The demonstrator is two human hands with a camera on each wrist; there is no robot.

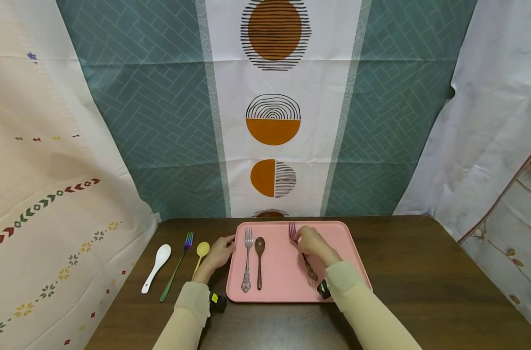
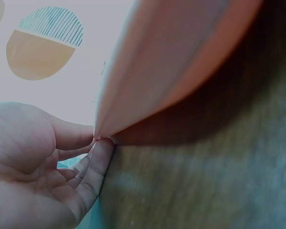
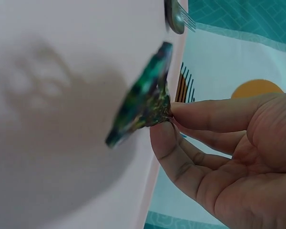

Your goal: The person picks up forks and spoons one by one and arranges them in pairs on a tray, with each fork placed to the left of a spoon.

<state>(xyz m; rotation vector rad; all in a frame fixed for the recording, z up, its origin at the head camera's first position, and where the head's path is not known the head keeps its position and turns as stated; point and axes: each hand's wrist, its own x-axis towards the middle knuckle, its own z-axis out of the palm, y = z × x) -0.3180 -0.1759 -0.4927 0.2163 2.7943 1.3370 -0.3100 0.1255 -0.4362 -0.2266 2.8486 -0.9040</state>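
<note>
patterned cloth hangs behind a dark wooden table, where a pink tray sits near the back edge. the work looks partway along: a silver fork and a dark brown spoon lie side by side on the tray's left part, while a white spoon, a slim fork with a green handle and a yellow spoon lie off it, on the table to the left. between those two states is an ornate fork, over the tray's right part; the right hand has it pinched between thumb and fingers, handle end raised, its shadow falling on the tray. whether its tines touch the tray i cannot tell. the left hand is clamped on the tray's left rim, thumb and fingers closed together there.
</note>
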